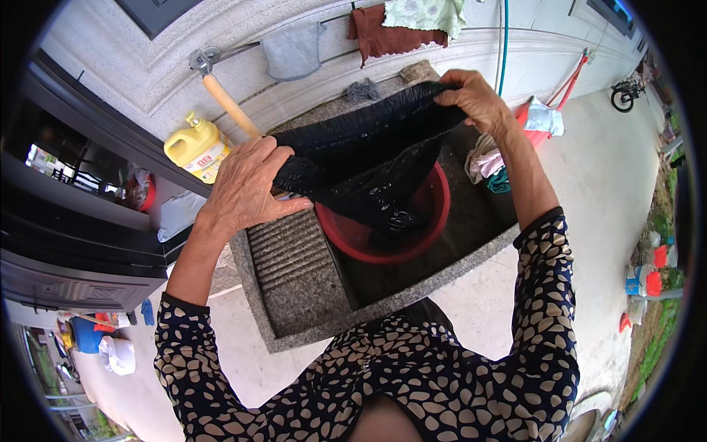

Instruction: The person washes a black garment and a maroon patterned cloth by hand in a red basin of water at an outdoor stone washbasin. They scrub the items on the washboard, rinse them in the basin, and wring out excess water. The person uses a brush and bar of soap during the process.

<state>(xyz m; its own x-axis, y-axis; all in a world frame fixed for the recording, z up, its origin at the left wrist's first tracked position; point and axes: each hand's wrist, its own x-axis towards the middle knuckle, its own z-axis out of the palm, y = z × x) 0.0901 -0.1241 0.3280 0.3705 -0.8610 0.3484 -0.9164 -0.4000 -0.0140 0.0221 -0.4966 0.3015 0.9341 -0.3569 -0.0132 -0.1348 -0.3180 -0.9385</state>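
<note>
A wet black garment (368, 158) with a gathered elastic waistband is stretched between my hands. My left hand (249, 178) grips one end of the band, thumb held out to the side over the ribbed stone washboard (283, 243). At the far right end, my right hand (475, 102) pinches the band's edge between thumb and fingers. The band's opening gapes between them, and the lower cloth hangs into a red basin (440, 225). Its lower end is bunched in the basin and hard to make out. The basin stands in a grey stone sink (412, 274).
Left of the sink stands a yellow pump jug (200, 147), beside a wooden-looking pole (230, 103). A grey cloth (292, 51) and a brown cloth (390, 35) hang on the wall. Crumpled cloths (487, 163) lie at the sink's right. A red bucket (535, 125) stands beyond.
</note>
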